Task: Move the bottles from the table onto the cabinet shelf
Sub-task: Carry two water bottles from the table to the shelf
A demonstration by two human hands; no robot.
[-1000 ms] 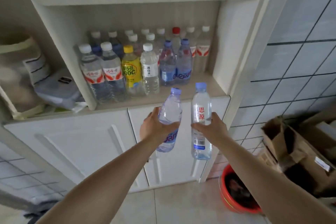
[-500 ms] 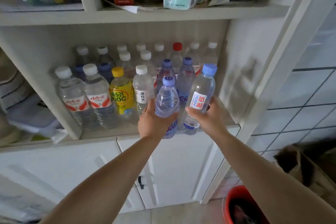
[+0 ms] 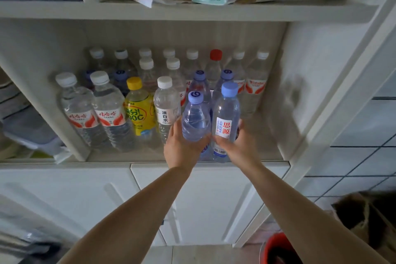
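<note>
Both full, smooth, heavy-looking water bottles, the purple-capped bottle (image 3: 195, 122) and the red-labelled bottle (image 3: 225, 118), now reach the cabinet shelf (image 3: 120, 156) front, left hand (image 3: 182, 148) and right hand (image 3: 240, 146) fingers curled round mid-body

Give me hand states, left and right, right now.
Left hand: grips the purple-capped bottle.
Right hand: grips the blue-capped bottle with the red-lettered label.

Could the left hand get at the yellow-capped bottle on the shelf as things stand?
Probably not right away. The left hand grips a purple-capped bottle, so its fingers are occupied. The yellow-capped bottle itself stands in the front row, unblocked, just left of that hand.
</note>
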